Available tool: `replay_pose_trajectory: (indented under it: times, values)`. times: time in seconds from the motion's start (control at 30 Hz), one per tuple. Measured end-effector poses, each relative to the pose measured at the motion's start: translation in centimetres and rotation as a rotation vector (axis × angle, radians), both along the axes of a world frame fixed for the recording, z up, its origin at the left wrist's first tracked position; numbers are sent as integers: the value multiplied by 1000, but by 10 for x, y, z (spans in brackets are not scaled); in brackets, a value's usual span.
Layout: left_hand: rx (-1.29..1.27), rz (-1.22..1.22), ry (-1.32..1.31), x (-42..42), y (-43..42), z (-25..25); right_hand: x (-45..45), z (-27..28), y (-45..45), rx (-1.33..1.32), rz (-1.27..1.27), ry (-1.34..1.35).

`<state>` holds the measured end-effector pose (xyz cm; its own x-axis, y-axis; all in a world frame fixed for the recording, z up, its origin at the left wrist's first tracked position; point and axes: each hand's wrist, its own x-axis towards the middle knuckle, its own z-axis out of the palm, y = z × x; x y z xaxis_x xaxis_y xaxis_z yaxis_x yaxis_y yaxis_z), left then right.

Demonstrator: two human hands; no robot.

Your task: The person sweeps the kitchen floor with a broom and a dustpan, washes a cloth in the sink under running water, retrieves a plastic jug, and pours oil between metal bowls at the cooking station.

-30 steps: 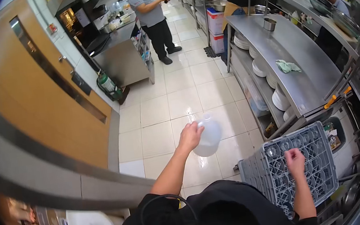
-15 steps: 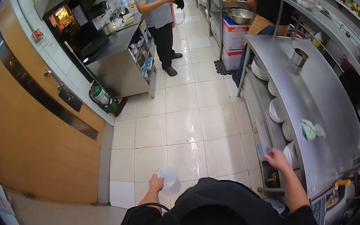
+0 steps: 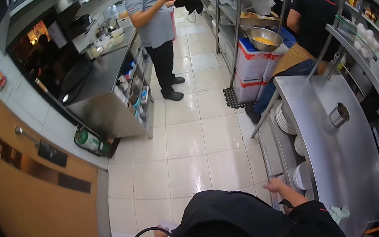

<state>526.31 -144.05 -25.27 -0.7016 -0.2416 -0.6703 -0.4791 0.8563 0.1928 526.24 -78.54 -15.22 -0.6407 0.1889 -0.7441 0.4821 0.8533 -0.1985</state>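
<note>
Near left, I have the left hand (image 3: 159, 235) clamped on the translucent container (image 3: 168, 225) (partly hidden), best carried level. Near right, the right hand (image 3: 275, 185), grip unclear to me, should clear the counter (image 3: 345, 159).

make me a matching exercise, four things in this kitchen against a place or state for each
1. translucent white plastic jug
2. wide round steel bowl
3. green metal fire extinguisher
4. stacked round white plates

A. under the grey steel tabletop
B. near the light-brown wooden door
C. at the left hand
D. holding yellow food

Pairs: 1-C, 2-D, 3-B, 4-A
</note>
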Motion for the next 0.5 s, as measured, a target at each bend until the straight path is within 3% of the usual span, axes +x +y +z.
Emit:
replay_pose_trajectory:
  times: [0.03, 0.07, 0.13, 0.2, 0.3, 0.43, 0.47, 0.5]
  values:
    - [23, -15, 7, -36, 17, 5, 21, -75, 32, 111, 154, -8]
    - [44, -27, 28, -71, 33, 5, 53, -148, 62, 108, 38, 102]
    - [86, -44, 69, -148, 66, 18, 29, -108, 54, -87, -318, -210]
    - [172, -24, 59, -228, 112, 60, -3, -86, 53, -154, -461, -292]
    - [110, -221, 344, -344, 165, 76, -75, -84, 81, -211, -530, -316]
    - [261, -23, 346, -481, 239, 104, -242, -77, 145, -179, -454, -290]
    - [262, 8, 332, -518, 249, 92, -298, -66, 161, -146, -417, -256]
    - [259, -23, 368, -549, 261, 87, -350, -101, 188, -172, -437, -127]
